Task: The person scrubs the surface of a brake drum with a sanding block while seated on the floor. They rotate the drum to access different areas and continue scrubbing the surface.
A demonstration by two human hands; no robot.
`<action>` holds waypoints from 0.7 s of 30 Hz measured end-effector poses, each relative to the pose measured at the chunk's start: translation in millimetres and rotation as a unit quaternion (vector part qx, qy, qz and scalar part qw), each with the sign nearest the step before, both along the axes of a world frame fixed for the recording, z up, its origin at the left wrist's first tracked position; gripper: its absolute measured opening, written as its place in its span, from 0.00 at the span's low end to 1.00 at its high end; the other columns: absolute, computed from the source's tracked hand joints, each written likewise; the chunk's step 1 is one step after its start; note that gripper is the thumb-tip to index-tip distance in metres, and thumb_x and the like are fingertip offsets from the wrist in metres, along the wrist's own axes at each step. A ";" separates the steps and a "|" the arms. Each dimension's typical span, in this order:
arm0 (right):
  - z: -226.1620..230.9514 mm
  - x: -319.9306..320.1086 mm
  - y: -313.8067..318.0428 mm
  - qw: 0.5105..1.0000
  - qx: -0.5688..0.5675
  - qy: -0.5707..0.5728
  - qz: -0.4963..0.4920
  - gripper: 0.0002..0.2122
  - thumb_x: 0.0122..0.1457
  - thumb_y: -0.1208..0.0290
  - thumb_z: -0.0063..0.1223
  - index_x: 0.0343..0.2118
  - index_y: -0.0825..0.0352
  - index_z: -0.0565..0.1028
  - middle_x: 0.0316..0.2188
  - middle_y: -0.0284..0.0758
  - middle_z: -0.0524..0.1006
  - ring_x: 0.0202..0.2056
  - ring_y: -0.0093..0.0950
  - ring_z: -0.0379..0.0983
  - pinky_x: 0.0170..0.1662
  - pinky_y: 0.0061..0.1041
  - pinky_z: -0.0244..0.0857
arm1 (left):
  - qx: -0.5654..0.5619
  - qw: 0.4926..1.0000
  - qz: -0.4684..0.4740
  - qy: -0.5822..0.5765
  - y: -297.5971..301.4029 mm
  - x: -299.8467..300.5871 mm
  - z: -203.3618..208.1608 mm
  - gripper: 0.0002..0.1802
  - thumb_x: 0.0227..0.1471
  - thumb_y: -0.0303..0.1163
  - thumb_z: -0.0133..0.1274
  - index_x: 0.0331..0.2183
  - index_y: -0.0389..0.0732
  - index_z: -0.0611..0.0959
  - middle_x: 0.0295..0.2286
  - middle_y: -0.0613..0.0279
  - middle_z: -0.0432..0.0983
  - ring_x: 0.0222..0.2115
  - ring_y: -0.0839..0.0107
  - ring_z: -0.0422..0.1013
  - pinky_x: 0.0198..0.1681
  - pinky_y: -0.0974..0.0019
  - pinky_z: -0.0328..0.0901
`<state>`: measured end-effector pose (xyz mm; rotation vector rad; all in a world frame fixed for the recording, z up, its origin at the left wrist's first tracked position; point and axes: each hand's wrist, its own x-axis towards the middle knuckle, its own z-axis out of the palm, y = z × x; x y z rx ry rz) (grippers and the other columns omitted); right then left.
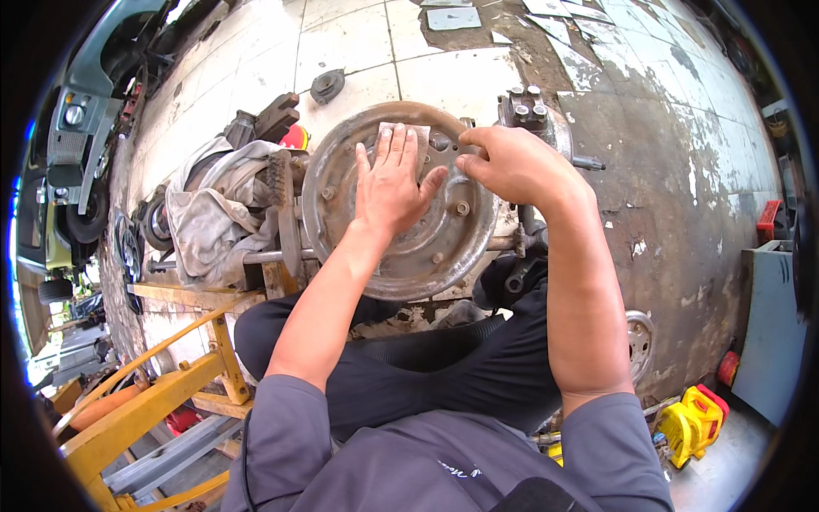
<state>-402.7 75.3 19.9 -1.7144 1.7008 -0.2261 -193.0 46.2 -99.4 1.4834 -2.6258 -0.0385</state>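
Observation:
In front of me a round, worn metal brake backing plate [408,277] with a raised rim, bolts and holes is tilted toward me above my knees. My left hand [392,183] lies flat on its upper face, fingers stretched out. Under those fingers is a small brownish sheet that looks like sandpaper [423,139], pressed against the metal. At the plate's upper right edge, my right hand [519,162] has its fingers bent around the rim. Its thumb and fingertips are at the metal; the far side of that grip is hidden.
Left of the plate are a wire brush [279,183] and a grey rag [213,218] draped over parts. A metal housing with bolts [527,111] stands at the right. A yellow frame [162,397] is at lower left, a yellow tool [693,424] at lower right. Broken tiles lie beyond.

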 end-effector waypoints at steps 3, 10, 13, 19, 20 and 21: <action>-3.9 -5.9 4.0 1.000 -0.019 0.008 -0.008 0.21 0.62 0.61 0.55 0.55 0.68 0.75 0.43 0.48 0.81 0.46 0.43 0.78 0.52 0.38 0.70 | 0.000 1.000 -0.009 -0.015 18.0 13.1 3.1 0.44 0.63 0.61 0.40 0.65 0.35 0.62 0.66 0.48 0.54 0.68 0.54 0.49 0.67 0.33 0.39; 0.8 -4.7 6.0 1.000 0.011 -0.004 -0.016 0.21 0.62 0.61 0.54 0.55 0.68 0.75 0.42 0.48 0.81 0.46 0.43 0.78 0.52 0.38 0.70 | -0.006 0.999 0.044 0.012 19.6 28.6 -4.8 0.46 0.62 0.63 0.40 0.64 0.32 0.63 0.65 0.45 0.56 0.67 0.52 0.50 0.66 0.31 0.41; -1.7 -6.0 6.4 1.000 -0.001 -0.006 -0.011 0.21 0.62 0.61 0.54 0.54 0.68 0.75 0.42 0.48 0.82 0.46 0.43 0.78 0.52 0.37 0.70 | -0.004 0.998 0.053 0.016 21.7 26.1 -7.2 0.46 0.61 0.63 0.41 0.64 0.32 0.63 0.65 0.45 0.55 0.68 0.51 0.49 0.66 0.31 0.41; -5.0 -1.3 3.8 1.000 -0.005 0.002 0.003 0.21 0.62 0.62 0.54 0.54 0.69 0.75 0.42 0.48 0.81 0.47 0.43 0.78 0.52 0.37 0.69 | 0.004 0.999 -0.002 -0.033 9.4 5.2 8.2 0.48 0.59 0.64 0.45 0.66 0.37 0.60 0.67 0.47 0.51 0.68 0.52 0.47 0.65 0.29 0.39; -5.5 1.1 2.2 1.000 -0.004 0.000 0.007 0.21 0.62 0.62 0.54 0.54 0.69 0.75 0.42 0.48 0.81 0.47 0.43 0.78 0.53 0.38 0.69 | 0.006 0.999 -0.005 -0.041 -0.4 2.1 10.8 0.48 0.58 0.65 0.45 0.66 0.38 0.60 0.67 0.47 0.51 0.69 0.52 0.47 0.65 0.29 0.38; -6.5 1.1 1.5 1.000 -0.003 0.000 0.007 0.21 0.62 0.62 0.54 0.54 0.69 0.75 0.42 0.49 0.81 0.47 0.43 0.78 0.53 0.38 0.69 | 0.008 0.999 -0.011 -0.048 -6.1 -2.2 12.9 0.48 0.58 0.65 0.45 0.66 0.39 0.60 0.67 0.47 0.51 0.69 0.52 0.46 0.65 0.28 0.38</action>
